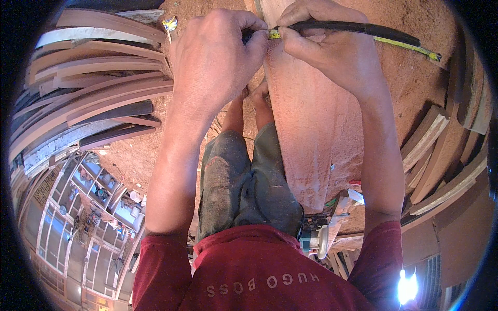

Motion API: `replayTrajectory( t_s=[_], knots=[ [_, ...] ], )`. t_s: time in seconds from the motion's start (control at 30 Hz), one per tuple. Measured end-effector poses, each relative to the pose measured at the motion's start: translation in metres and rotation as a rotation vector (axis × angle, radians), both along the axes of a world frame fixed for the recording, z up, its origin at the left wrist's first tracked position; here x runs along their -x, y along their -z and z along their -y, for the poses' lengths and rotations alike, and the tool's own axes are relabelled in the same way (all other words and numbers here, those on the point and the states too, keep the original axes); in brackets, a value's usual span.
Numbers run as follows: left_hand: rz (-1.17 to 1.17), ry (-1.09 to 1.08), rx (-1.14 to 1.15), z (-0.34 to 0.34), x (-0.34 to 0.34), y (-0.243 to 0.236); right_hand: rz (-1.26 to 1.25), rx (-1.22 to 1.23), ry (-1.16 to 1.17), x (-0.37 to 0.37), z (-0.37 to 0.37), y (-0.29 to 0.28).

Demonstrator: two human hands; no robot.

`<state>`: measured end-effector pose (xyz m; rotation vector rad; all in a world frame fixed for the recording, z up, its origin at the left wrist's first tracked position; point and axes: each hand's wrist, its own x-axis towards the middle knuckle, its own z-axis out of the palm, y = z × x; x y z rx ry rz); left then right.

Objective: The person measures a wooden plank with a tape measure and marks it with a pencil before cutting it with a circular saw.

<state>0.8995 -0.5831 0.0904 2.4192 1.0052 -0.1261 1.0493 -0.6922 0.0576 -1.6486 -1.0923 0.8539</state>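
Observation:
Both my hands are raised close together at the top, their fingertips almost meeting. My left hand (218, 57) is closed in a pinch at a short piece of yellow measuring tape (274, 34); something dark shows under its fingers, mostly hidden. My right hand (329, 44) pinches a long, thin dark strip (358, 27) that sticks out to the right past the wrist. Along the strip's lower edge runs more yellow tape, ending beyond the strip's tip. Beneath the hands lies a wide reddish wooden board (301, 124), dusted with sawdust.
Curved timber pieces (104, 67) are stacked at the left, and more wood (430, 140) lies at the right. Sawdust covers the ground (129, 160). A small yellow-and-blue object (169, 23) sits near the left stack. A greenish power tool (314, 239) is beside my hip.

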Motion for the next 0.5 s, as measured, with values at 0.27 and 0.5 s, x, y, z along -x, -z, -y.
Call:
replayTrajectory(
  t_s=[0.27, 0.5],
  knots=[
    [0.016, 0.014, -0.006, 0.001, 0.000, -0.001, -0.062, 0.046, 0.009, -0.001, 0.001, -0.001],
    [0.011, 0.009, -0.013, 0.000, 0.002, 0.001, 0.009, 0.007, -0.007, 0.002, 0.000, -0.011]
  ],
)
